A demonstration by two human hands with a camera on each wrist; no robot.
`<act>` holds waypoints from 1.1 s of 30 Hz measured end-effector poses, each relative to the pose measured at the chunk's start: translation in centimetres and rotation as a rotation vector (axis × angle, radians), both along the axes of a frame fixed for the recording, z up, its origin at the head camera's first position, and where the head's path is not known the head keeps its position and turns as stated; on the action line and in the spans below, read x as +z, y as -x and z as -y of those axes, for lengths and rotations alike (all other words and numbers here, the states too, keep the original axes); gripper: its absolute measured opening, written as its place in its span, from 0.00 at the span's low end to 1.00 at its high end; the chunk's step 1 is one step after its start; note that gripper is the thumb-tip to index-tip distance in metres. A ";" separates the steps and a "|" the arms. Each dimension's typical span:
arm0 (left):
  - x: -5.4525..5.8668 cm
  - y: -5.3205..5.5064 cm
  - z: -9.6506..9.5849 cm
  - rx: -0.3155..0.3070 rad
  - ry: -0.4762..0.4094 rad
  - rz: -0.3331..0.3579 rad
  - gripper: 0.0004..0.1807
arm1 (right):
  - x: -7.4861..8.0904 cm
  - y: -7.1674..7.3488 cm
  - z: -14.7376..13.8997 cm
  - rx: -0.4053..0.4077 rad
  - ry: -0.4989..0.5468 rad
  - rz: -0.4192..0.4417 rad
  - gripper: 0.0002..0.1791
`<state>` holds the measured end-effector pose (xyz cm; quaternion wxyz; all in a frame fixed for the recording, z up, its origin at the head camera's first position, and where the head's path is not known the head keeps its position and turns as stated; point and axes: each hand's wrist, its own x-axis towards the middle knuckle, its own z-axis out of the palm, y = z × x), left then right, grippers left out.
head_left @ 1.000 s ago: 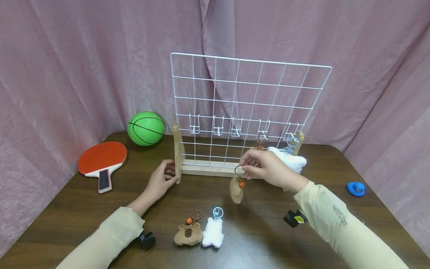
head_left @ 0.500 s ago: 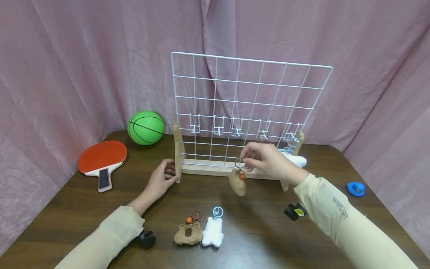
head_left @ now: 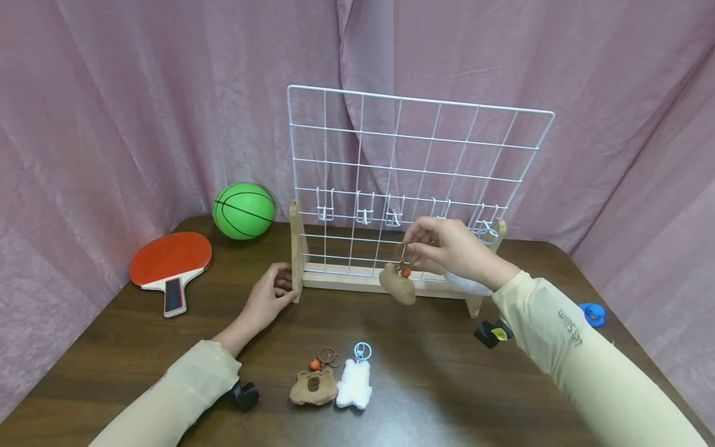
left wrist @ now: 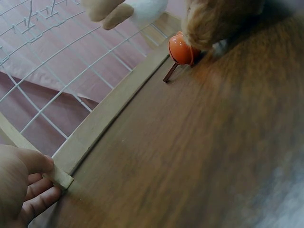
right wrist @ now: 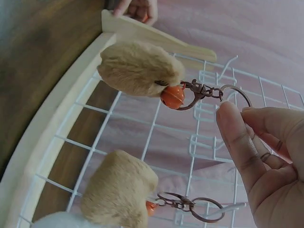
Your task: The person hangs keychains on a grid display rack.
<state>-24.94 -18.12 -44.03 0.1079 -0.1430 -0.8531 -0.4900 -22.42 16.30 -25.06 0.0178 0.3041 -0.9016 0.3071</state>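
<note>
My right hand (head_left: 455,251) pinches the metal ring of a brown plush keychain (right wrist: 137,69) between thumb and fingertips. An orange bell (right wrist: 172,97) dangles beside the plush, in front of the white wire grid rack (head_left: 413,162). In the right wrist view another brown plush keychain (right wrist: 118,187) hangs by its ring from a hook; a white plush keychain (head_left: 468,284) is partly hidden behind my hand. My left hand (head_left: 268,297) grips the wooden upright (head_left: 297,254) at the rack's left end. Nearby on the table lie a brown bear keychain (head_left: 313,388) and a white plush keychain (head_left: 354,383).
Several white hooks (head_left: 365,216) sit along the grid. Left of the rack are a green ball (head_left: 244,211) and a red table tennis paddle (head_left: 170,261). A blue rubber duck (head_left: 593,314) is at the right, partly behind the sleeve. Pink curtains (head_left: 139,112) surround the table.
My right hand has risen with the brown plush keychain toward the hooks, now covering the hanging brown one in the head view. My left hand has stayed on the upright.
</note>
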 end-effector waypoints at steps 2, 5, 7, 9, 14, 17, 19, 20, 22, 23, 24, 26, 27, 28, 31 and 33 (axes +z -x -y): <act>0.0 0.0 0.0 -0.002 0.000 -0.007 0.27 | 0.3 0.2 0.0 -0.004 0.000 -0.007 0.03; -0.1 0.1 0.0 -0.002 0.005 -0.013 0.27 | 0.7 0.6 0.0 -0.007 0.010 -0.004 0.04; -0.1 0.1 0.0 -0.002 0.006 -0.013 0.27 | 1.0 0.9 0.1 -0.007 0.013 -0.003 0.04; -0.2 0.1 0.0 -0.001 0.007 -0.010 0.27 | 1.2 1.2 0.2 -0.018 0.000 -0.020 0.04; 0.0 0.1 -0.1 -0.001 0.008 -0.010 0.27 | 1.8 1.6 0.5 -0.059 -0.029 -0.051 0.04; 0.1 0.0 -0.2 -0.004 0.008 -0.009 0.27 | 2.0 1.8 0.6 -0.068 -0.009 -0.025 0.05; 0.2 0.0 -0.3 -0.005 0.005 -0.007 0.27 | 2.1 2.0 0.7 -0.070 -0.003 -0.012 0.06; 0.2 -0.1 -0.4 -0.007 0.004 -0.004 0.27 | 2.1 2.1 0.8 -0.070 -0.003 -0.007 0.06; 0.2 -0.1 -0.5 -0.008 0.002 0.000 0.27 | 2.1 2.3 0.8 -0.073 -0.012 -0.007 0.07; 0.3 -0.1 -0.5 -0.008 0.001 0.001 0.27 | 2.1 2.4 0.8 -0.076 -0.019 -0.010 0.07; 0.3 -0.2 -0.6 -0.008 0.002 0.001 0.27 | 2.1 2.5 0.9 -0.079 -0.030 -0.014 0.07; 0.3 -0.2 -0.6 -0.007 0.005 0.001 0.27 | 2.1 2.7 1.0 -0.085 -0.047 -0.018 0.07; 0.3 -0.2 -0.7 -0.007 0.005 0.001 0.27 | 2.1 2.8 1.0 -0.088 -0.051 -0.020 0.07; 0.3 -0.1 -0.7 -0.006 0.006 0.000 0.27 | 2.0 2.9 1.0 -0.089 -0.052 -0.019 0.06; 0.3 -0.1 -0.7 -0.007 0.004 -0.002 0.27 | 1.8 3.2 1.2 -0.088 -0.056 -0.026 0.06; 0.2 -0.1 -0.7 -0.006 0.004 -0.003 0.27 | 1.6 3.4 1.3 -0.087 -0.059 -0.035 0.06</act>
